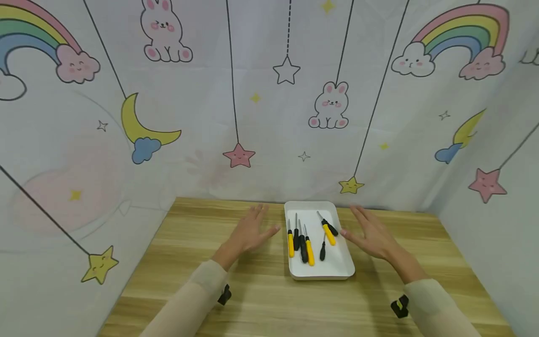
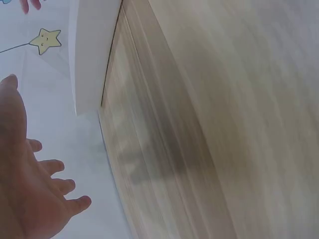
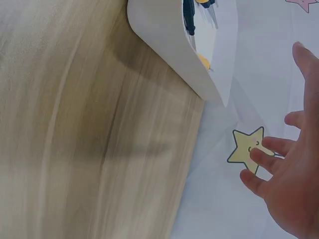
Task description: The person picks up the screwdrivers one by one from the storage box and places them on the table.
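Observation:
A white rectangular tray (image 1: 338,267) stands on the wooden table between my two hands. Inside lie several screwdrivers, some with yellow handles (image 1: 310,253) and some with black handles (image 1: 322,252). Left of the tray, my left hand (image 1: 247,233) is held with fingers extended and thumb toward the tray, holding nothing. My right hand (image 1: 372,236) is on the opposite side, fingers spread, its thumb tip close to the tray's right rim. In the left wrist view, the tray wall (image 2: 92,55) hides the screwdrivers; the right wrist view shows only parts of a few.
The wooden table (image 1: 252,299) reaches back to a white curtain (image 1: 202,117) printed with rabbits, stars and rainbows. Another stretch of curtain (image 1: 497,238) runs along the right side. Black wrist straps (image 1: 400,306) show by the sleeves.

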`<state>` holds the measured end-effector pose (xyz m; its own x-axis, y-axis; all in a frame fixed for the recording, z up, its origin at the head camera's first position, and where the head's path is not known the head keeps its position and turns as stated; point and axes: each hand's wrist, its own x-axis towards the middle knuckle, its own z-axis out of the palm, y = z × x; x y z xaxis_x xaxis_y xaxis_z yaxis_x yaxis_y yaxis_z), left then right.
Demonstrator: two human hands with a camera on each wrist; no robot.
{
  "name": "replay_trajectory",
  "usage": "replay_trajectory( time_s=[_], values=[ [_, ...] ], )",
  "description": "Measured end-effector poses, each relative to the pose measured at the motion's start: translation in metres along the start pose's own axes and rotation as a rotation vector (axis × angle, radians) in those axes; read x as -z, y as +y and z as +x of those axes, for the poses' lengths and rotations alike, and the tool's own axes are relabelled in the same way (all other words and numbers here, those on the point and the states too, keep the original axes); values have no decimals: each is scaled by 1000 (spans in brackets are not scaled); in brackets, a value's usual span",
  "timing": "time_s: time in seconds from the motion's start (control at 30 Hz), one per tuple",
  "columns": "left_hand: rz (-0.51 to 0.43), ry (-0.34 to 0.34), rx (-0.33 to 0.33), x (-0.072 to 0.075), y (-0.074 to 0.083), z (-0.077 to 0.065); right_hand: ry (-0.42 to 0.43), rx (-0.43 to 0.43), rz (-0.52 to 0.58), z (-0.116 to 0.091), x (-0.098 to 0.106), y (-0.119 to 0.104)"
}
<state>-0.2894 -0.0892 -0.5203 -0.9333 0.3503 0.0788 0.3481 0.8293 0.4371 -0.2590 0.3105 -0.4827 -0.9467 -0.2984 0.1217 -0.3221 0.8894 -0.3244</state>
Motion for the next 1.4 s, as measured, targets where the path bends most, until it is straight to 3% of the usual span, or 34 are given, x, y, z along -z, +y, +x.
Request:
replay_trajectory(
  time_s=[0.17,0.33,0.57,0.73,0.93,1.07,1.4],
  values=[
    [-66,38,-9,-3,8,1,-6,-8,64,1,-3,-2],
    [-148,75,44,-8,15,0,-6,-13,171,2,-12,-2],
    [-455,85,80,-22,30,0,-5,-47,301,3,-23,-4],
    [-602,75,135,-38,37,-1,0,-74,361,5,-30,-3],
    [-665,36,200,-49,43,-3,46,-49,425,4,-39,-1],
    [-699,27,205,-52,46,-2,61,-43,453,3,-43,-1],
    [-693,18,132,-56,48,-4,37,-18,431,9,-56,-3]
  ],
)
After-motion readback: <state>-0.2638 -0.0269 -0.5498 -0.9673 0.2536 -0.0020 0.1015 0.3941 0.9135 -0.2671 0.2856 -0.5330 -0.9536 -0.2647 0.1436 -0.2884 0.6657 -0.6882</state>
